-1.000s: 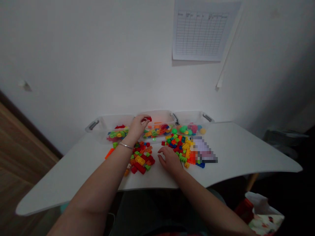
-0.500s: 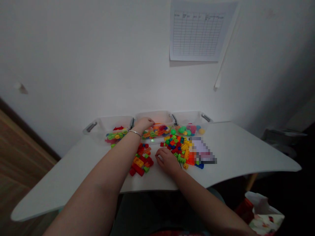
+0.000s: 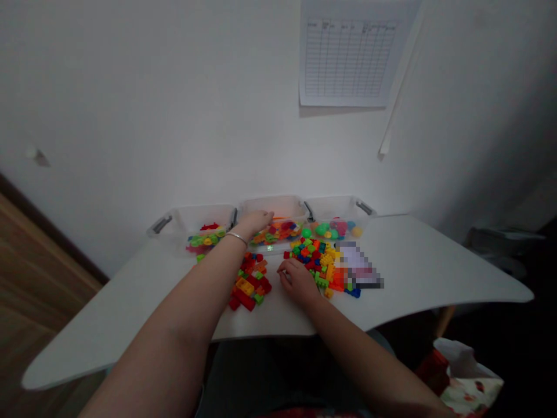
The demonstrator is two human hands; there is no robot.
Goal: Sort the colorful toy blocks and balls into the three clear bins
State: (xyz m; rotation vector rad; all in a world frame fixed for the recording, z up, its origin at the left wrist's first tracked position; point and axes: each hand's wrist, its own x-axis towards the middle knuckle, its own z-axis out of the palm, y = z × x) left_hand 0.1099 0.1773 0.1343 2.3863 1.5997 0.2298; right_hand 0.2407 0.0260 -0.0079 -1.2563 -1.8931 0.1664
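My left hand [image 3: 260, 220] reaches over the middle clear plastic bin [image 3: 292, 201], which holds mixed colourful toy pieces [image 3: 285, 230]. An orange piece lies by its fingers. The fingertips point down and away, so their grip is hidden. On the white table, my right hand [image 3: 299, 283] rests with fingers loosely curved and a gap at the thumb; nothing shows in it. Just beyond and to its right is a pile of toy building blocks [image 3: 319, 264]. Another pile of blocks [image 3: 250, 287], mostly red, lies between my left forearm and right hand.
The left bin [image 3: 191, 215] and right bin [image 3: 335, 204] flank the middle one against the wall. A blurred flat device [image 3: 357, 264] lies beside the right pile. The table [image 3: 413, 261] has a curved front edge. A bag [image 3: 470, 377] stands at the lower right.
My left hand has shifted very slightly over the middle bin, its fingers looking a little straighter. My right hand stays almost where it was beside the block pile.
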